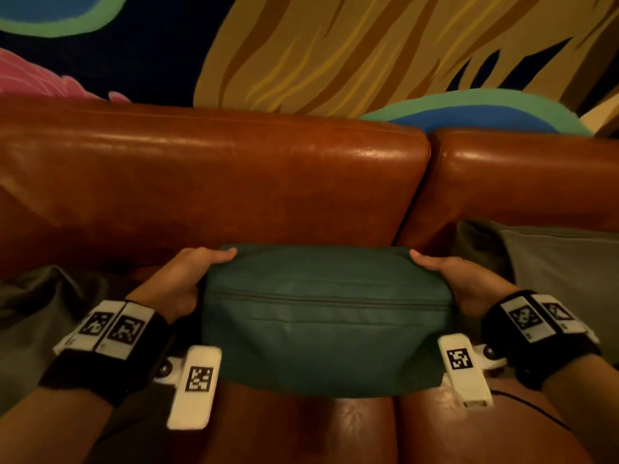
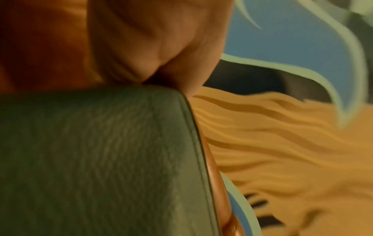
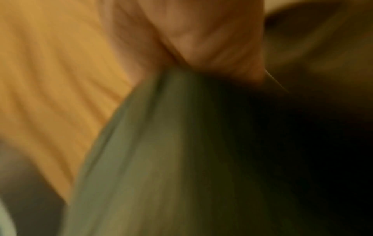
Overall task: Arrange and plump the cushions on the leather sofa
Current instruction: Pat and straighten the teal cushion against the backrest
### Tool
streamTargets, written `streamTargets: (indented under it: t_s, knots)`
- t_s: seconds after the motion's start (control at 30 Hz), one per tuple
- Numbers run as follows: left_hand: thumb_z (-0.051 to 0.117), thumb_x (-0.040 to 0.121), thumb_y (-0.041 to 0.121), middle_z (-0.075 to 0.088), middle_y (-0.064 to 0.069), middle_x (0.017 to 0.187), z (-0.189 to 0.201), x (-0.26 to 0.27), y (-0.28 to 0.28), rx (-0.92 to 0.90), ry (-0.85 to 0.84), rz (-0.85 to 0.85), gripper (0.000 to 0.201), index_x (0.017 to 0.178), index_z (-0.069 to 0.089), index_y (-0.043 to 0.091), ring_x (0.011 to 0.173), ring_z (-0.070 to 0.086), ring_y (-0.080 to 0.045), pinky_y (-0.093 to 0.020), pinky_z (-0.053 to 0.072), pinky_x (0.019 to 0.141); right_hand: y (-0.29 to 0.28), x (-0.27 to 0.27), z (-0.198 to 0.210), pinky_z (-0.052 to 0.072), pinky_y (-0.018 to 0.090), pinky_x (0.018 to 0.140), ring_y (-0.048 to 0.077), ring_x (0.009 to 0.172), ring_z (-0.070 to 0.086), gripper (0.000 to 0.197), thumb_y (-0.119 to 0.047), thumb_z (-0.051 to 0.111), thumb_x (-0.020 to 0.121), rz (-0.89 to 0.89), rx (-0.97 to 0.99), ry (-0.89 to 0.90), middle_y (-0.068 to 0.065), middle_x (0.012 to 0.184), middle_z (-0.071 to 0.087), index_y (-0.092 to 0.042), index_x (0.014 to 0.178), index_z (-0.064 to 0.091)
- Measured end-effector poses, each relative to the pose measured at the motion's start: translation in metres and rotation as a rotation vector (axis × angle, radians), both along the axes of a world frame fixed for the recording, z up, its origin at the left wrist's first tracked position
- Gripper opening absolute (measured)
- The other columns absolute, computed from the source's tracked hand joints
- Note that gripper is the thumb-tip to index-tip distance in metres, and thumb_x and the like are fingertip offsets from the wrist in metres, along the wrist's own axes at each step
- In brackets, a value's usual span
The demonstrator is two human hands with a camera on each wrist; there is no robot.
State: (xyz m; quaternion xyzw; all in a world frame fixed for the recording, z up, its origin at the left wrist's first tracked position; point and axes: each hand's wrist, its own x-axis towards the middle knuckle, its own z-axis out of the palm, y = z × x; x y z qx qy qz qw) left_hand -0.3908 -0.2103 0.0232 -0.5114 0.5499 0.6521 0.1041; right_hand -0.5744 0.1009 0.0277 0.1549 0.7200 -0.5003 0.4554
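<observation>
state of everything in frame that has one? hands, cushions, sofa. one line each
left hand: grips the teal cushion's left end, thumb on top
right hand: grips its right end, thumb on top
teal cushion: held between both hands, squeezed, bulging, above the seat
grey cushion, right: leaning against the backrest, untouched
dark cushion, left: slumped on the seat, untouched
sofa: brown leather, backrest cushions upright

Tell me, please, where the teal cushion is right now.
In the head view, the teal leather cushion sits centre, gripped between left hand and right hand.
</observation>
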Motion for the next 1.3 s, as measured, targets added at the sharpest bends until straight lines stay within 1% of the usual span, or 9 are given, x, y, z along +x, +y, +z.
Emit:
streamTargets:
  t_s: [0.2, 0.33, 0.53, 0.63, 0.73, 0.8, 0.93, 1.07, 1.3]
  knots:
    - [0.053, 0.098, 0.028, 0.071, -0.011, 0.062, -0.007, -0.016, -0.006, 0.132, -0.017, 0.091, 0.024, 0.099, 0.063, 0.007, 0.052, 0.069, -0.023, -0.031, 0.056, 0.046, -0.012, -0.002, -0.010, 0.061, 0.032, 0.057, 0.025, 0.069, 0.074, 0.043, -0.039, 0.063, 0.092, -0.037, 0.012, -0.088, 0.016, 0.089, 0.075, -0.003, 0.115, 0.065]
    - [0.054, 0.097, 0.031, 0.070, -0.011, 0.058, -0.004, -0.022, -0.014, 0.138, -0.001, 0.071, 0.024, 0.091, 0.063, 0.009, 0.050, 0.068, -0.022, -0.037, 0.052, 0.057, -0.017, -0.009, -0.001, 0.059, 0.031, 0.050, 0.024, 0.064, 0.074, 0.041, -0.038, 0.061, 0.093, 0.033, 0.032, -0.128, 0.015, 0.082, 0.075, -0.003, 0.113, 0.064]
    - [0.057, 0.089, 0.044, 0.069, -0.009, 0.119, -0.010, 0.015, -0.005, 0.119, 0.357, 0.109, 0.044, 0.116, 0.067, 0.010, 0.101, 0.067, -0.017, -0.032, 0.047, 0.089, 0.006, 0.006, -0.007, 0.056, 0.028, 0.081, 0.018, 0.106, 0.069, 0.045, -0.040, 0.049, 0.098, -0.214, -0.177, 0.064, 0.010, 0.122, 0.070, -0.009, 0.128, 0.063]
    - [0.082, 0.052, 0.065, 0.075, -0.004, 0.099, -0.019, 0.046, 0.006, -0.139, 0.446, -0.057, 0.064, 0.091, 0.077, 0.014, 0.096, 0.066, -0.012, -0.026, 0.048, 0.090, 0.019, 0.028, -0.006, 0.049, 0.032, 0.092, 0.016, 0.110, 0.068, 0.062, -0.062, 0.070, 0.072, -0.160, -0.163, 0.239, 0.002, 0.114, 0.074, -0.014, 0.112, 0.072]
    - [0.075, 0.070, 0.050, 0.070, -0.018, 0.079, -0.016, 0.055, 0.012, -0.311, 0.464, -0.146, 0.050, 0.074, 0.070, 0.001, 0.081, 0.063, -0.018, -0.025, 0.050, 0.076, 0.025, 0.036, -0.009, 0.051, 0.038, 0.094, 0.025, 0.105, 0.070, 0.085, -0.069, 0.084, 0.044, -0.149, -0.182, 0.414, 0.013, 0.105, 0.076, -0.003, 0.096, 0.075]
    - [0.067, 0.080, 0.032, 0.063, -0.033, 0.082, -0.007, 0.050, 0.012, -0.365, 0.532, -0.113, 0.041, 0.076, 0.066, -0.008, 0.078, 0.059, -0.023, -0.035, 0.046, 0.078, 0.019, 0.033, -0.003, 0.050, 0.042, 0.098, 0.030, 0.105, 0.070, 0.067, -0.063, 0.080, 0.057, -0.184, -0.202, 0.499, 0.016, 0.102, 0.075, -0.004, 0.088, 0.076]
    - [0.059, 0.096, 0.020, 0.071, 0.008, 0.074, -0.019, 0.027, 0.014, -0.570, 0.507, -0.012, 0.020, 0.079, 0.070, 0.016, 0.075, 0.062, -0.005, -0.030, 0.049, 0.077, -0.007, 0.020, -0.012, 0.053, 0.031, 0.089, 0.019, 0.095, 0.072, 0.040, -0.051, 0.066, 0.083, -0.275, -0.186, 0.567, 0.007, 0.098, 0.077, -0.012, 0.087, 0.075]
    - [0.050, 0.100, 0.030, 0.067, 0.004, 0.093, -0.051, 0.020, 0.031, -0.713, 0.395, 0.066, 0.014, 0.093, 0.062, 0.026, 0.090, 0.061, -0.010, -0.040, 0.049, 0.092, -0.013, 0.027, -0.047, 0.043, 0.037, 0.103, 0.019, 0.107, 0.058, 0.039, -0.055, 0.052, 0.095, -0.319, 0.060, 0.627, 0.004, 0.111, 0.066, -0.019, 0.100, 0.066]
    - [0.047, 0.098, 0.035, 0.061, 0.004, 0.074, -0.040, 0.029, 0.060, -0.947, 0.484, 0.031, 0.020, 0.090, 0.056, 0.020, 0.067, 0.058, 0.003, -0.020, 0.045, 0.064, 0.010, 0.073, -0.043, 0.036, 0.021, 0.059, 0.005, 0.057, 0.040, 0.046, -0.037, 0.046, 0.103, -0.366, 0.132, 1.025, 0.003, 0.061, 0.046, -0.013, 0.064, 0.049]
